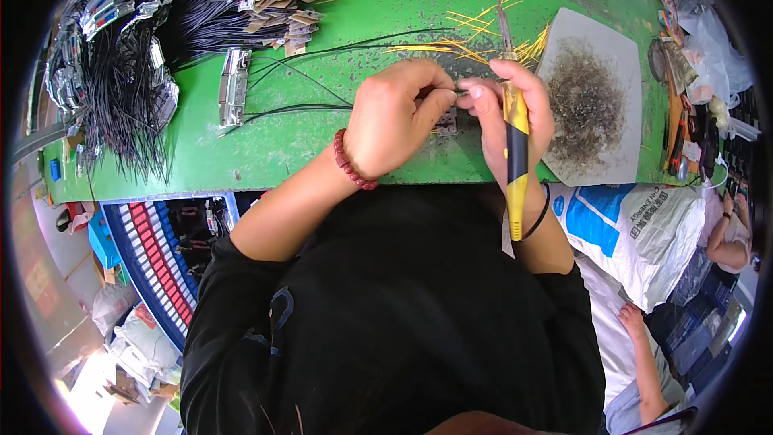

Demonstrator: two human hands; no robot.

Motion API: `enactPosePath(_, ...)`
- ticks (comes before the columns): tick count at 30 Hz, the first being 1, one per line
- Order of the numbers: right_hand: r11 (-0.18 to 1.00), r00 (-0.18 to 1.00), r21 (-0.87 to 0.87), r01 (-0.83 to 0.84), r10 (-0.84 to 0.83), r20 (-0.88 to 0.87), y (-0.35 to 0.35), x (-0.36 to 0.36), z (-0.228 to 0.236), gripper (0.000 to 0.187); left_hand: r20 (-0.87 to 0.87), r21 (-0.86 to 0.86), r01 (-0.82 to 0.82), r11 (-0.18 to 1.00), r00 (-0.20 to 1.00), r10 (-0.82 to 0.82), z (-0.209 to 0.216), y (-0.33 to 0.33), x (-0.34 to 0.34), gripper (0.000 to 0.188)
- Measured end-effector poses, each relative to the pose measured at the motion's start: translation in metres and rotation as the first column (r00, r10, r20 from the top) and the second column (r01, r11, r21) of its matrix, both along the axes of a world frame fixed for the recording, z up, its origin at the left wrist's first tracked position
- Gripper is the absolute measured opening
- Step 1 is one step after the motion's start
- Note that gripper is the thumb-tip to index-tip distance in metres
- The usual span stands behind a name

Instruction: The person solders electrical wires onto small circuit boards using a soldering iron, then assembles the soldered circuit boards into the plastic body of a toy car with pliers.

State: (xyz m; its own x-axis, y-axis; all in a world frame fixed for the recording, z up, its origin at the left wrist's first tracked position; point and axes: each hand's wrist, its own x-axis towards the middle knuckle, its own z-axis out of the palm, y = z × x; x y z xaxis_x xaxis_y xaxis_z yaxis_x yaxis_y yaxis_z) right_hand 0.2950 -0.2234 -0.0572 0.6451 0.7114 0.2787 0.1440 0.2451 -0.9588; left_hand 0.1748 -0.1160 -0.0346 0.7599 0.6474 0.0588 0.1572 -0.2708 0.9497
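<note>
Left hand [394,113]: pinching a thin black wire [461,93], end between both hands' fingertips over the bench [298,157]. Right hand [523,109]: also gripping a yellow tool [516,149]. Hazard, I judge: divided grip (tool plus wire) could let the wire slip.

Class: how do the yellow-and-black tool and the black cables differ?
The tool has a thick, straight handle; the cables are thin and curved. The tool is yellow and black, the cables plain black. The tool is in the right hand; the cables stretch across the green table. Both show black.
</note>
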Motion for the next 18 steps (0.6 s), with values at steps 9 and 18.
enactPosePath(9, 0.997, 0.994, 0.077, -0.013, 0.004, 0.111, -0.015, 0.001, -0.006, 0.032, 0.028, 0.137, 0.009, 0.991, 1.000, -0.013, -0.001, 0.001, -0.004, 0.005)
enactPosePath(18, 0.998, 0.970, 0.053, -0.038, 0.025, 0.241, -0.020, 0.003, -0.005, 0.035, -0.008, 0.093, -0.014, 0.996, 1.000, 0.015, -0.001, -0.003, -0.006, 0.004)
